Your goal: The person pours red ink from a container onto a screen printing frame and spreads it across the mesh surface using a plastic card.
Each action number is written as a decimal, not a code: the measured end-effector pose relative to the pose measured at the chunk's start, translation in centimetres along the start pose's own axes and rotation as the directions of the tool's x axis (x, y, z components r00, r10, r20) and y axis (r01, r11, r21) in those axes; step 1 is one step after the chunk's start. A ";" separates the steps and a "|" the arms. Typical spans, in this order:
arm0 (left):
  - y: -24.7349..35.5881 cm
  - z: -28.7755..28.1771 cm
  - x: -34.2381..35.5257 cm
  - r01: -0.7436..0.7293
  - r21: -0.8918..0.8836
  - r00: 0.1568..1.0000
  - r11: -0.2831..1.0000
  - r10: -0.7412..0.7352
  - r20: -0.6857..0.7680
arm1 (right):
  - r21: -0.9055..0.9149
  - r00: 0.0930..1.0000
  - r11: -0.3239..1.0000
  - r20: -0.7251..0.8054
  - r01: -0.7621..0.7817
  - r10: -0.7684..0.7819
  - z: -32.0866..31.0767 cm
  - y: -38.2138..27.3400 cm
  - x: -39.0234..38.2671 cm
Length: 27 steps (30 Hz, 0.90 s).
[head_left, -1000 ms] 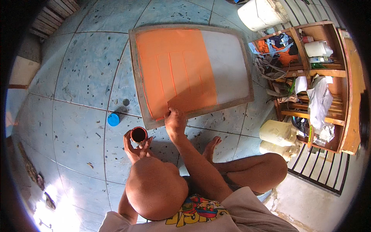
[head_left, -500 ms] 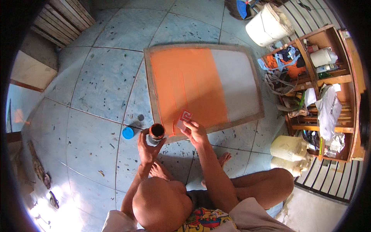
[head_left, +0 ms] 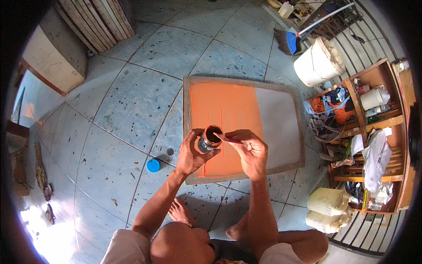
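Note:
My left hand [head_left: 192, 154] is wrapped round a small dark jar [head_left: 207, 144] with an orange-smeared rim, held upright above the orange-coated part of a framed screen [head_left: 224, 171] on the floor. My right hand [head_left: 250, 152] pinches a small flat card [head_left: 228, 140], tilted with its tip at the jar's mouth. The screen has thin raised streaks in the orange coat and a pale, uncoated-looking right part. A blue lid [head_left: 153, 165] lies on the tiles left of the screen.
A wooden shelf unit [head_left: 358, 176] with cloths and containers stands at the right. A white bucket [head_left: 316, 66], broom head [head_left: 288, 42] and yellowish jugs [head_left: 327, 202] are also along that side. Stacked frames [head_left: 90, 24] lean at the back left. My bare feet [head_left: 180, 213] are below the screen.
Both hands have lifted the jar and card over the screen. The card has moved from the screen to the jar's mouth. The view has shifted, showing more of the room's far side.

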<state>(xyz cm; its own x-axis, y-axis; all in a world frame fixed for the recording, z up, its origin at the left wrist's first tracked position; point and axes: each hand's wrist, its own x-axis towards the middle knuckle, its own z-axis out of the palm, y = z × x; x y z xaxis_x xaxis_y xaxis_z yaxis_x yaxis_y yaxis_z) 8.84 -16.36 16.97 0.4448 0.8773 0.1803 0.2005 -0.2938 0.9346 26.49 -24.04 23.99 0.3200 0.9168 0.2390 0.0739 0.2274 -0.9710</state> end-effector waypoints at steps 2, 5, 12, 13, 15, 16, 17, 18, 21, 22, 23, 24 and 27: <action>1.7 -0.2 1.1 0.000 -0.012 1.000 1.000 0.000 0.011 | -0.126 0.994 0.986 0.037 0.105 -0.101 -0.9 -0.9 0.8; 2.7 -0.6 2.0 -0.084 -0.021 0.996 0.996 0.084 0.017 | -0.190 0.953 0.935 0.121 0.298 -0.279 -1.7 -2.2 2.1; 4.6 -0.7 2.5 -0.132 -0.044 0.991 0.990 0.132 -0.003 | -0.435 0.862 0.745 0.207 0.505 -0.464 -2.8 -4.8 3.6; 4.9 -0.8 2.6 -0.140 -0.043 0.990 0.989 0.140 -0.003 | -0.446 0.864 0.742 0.205 0.501 -0.461 -3.0 -4.7 3.7; 5.3 -0.9 2.5 -0.144 -0.038 0.990 0.989 0.144 0.003 | -0.467 0.868 0.734 0.201 0.493 -0.454 -3.2 -4.6 3.8; 5.5 -0.9 2.5 -0.140 -0.033 0.990 0.990 0.141 0.008 | -0.464 0.866 0.734 0.206 0.496 -0.455 -3.2 -4.5 3.7; 5.6 -0.9 2.5 -0.137 -0.029 0.990 0.990 0.137 0.014 | -0.473 0.862 0.724 0.216 0.503 -0.458 -3.3 -4.5 3.7; 5.6 -0.9 2.4 -0.136 -0.026 0.990 0.990 0.136 0.019 | -0.482 0.858 0.713 0.225 0.509 -0.461 -3.4 -4.4 3.7; 5.8 -1.0 2.2 -0.137 -0.013 0.990 0.991 0.137 0.028 | -0.516 0.846 0.676 0.237 0.527 -0.478 -3.6 -4.2 3.9; 5.9 -0.9 2.1 -0.141 -0.012 0.990 0.990 0.141 0.028 | -0.532 0.842 0.660 0.239 0.531 -0.484 -3.8 -4.1 4.0; 6.0 -0.8 1.9 -0.145 -0.009 0.989 0.989 0.146 0.028 | -0.554 0.842 0.646 0.227 0.525 -0.490 -3.8 -4.0 4.0; 6.0 -0.7 1.7 -0.146 -0.013 0.989 0.989 0.147 0.019 | -0.576 0.842 0.632 0.215 0.519 -0.495 -3.8 -3.8 4.1; 6.1 -0.2 1.3 -0.155 -0.027 0.988 0.988 0.155 0.003 | -0.637 0.830 0.578 0.186 0.510 -0.526 -4.4 -3.0 4.5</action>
<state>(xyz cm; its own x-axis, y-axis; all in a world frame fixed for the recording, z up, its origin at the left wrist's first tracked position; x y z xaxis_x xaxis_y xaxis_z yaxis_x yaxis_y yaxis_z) 10.41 -16.95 22.98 0.4728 0.8202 0.3222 0.1059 -0.4158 0.9033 31.82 -22.06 27.92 0.0509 0.7021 0.7103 0.8077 0.3894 -0.4428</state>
